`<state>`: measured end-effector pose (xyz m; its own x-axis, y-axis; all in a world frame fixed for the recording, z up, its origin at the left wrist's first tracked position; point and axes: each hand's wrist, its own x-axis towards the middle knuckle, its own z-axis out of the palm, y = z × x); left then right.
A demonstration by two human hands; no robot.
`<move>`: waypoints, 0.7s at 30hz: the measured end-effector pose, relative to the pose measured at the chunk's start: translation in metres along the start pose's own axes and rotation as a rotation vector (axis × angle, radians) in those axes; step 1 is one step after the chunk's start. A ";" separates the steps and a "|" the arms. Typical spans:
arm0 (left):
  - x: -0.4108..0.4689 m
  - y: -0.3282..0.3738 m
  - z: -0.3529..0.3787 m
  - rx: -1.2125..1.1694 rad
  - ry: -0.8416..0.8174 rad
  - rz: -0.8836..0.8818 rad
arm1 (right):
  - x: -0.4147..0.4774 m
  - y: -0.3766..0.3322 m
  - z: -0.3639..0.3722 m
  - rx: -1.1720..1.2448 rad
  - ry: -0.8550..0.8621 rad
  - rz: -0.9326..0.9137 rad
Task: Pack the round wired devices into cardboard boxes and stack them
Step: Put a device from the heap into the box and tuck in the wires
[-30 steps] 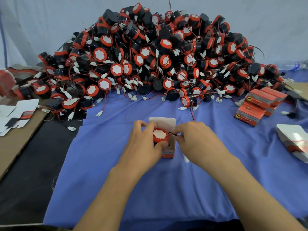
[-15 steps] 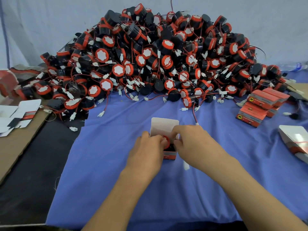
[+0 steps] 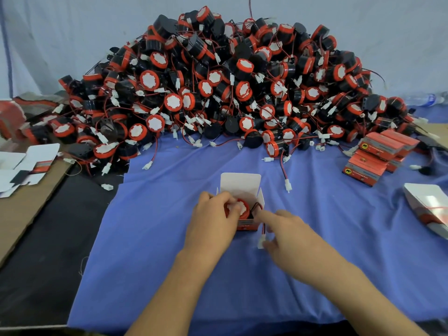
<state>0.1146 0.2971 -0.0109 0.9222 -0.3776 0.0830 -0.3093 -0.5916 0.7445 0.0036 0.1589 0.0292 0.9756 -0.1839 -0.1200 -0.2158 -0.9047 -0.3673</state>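
Observation:
A small cardboard box (image 3: 240, 184) stands open on the blue cloth, its white flap up. A round red-and-black device (image 3: 243, 209) sits partly inside it. My left hand (image 3: 213, 219) curls over the device and the box's left side. My right hand (image 3: 288, 235) is just right of the box, index finger pointing at the device's wire, and it pinches the white connector (image 3: 261, 241) that hangs out of the box. Behind lies a huge heap of the same wired devices (image 3: 230, 93).
Closed orange boxes (image 3: 378, 156) are stacked at the right. An unfolded white box (image 3: 429, 204) lies at the far right edge. Flat white box blanks (image 3: 26, 163) rest on brown cardboard at the left. Loose connectors (image 3: 288, 185) trail onto the blue cloth (image 3: 169, 238).
The device has gone from on top of the box down into it. My right hand has drawn back to the right and taken the white connector.

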 end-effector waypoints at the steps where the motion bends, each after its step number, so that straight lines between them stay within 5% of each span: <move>1: 0.000 -0.001 0.001 -0.007 0.010 -0.001 | -0.002 0.003 0.008 0.069 0.038 -0.029; 8: -0.001 -0.004 0.003 -0.062 0.094 -0.022 | -0.003 0.002 0.017 0.406 0.288 -0.119; 13: -0.001 -0.008 0.003 -0.074 0.123 -0.021 | 0.016 -0.011 -0.008 0.116 0.599 -0.221; 21: -0.003 -0.012 0.008 -0.171 0.136 -0.008 | 0.065 -0.033 -0.021 -0.112 0.385 -0.218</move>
<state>0.1141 0.3000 -0.0256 0.9510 -0.2669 0.1561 -0.2682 -0.4605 0.8462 0.0747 0.1688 0.0532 0.9464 -0.0953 0.3085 -0.0189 -0.9702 -0.2415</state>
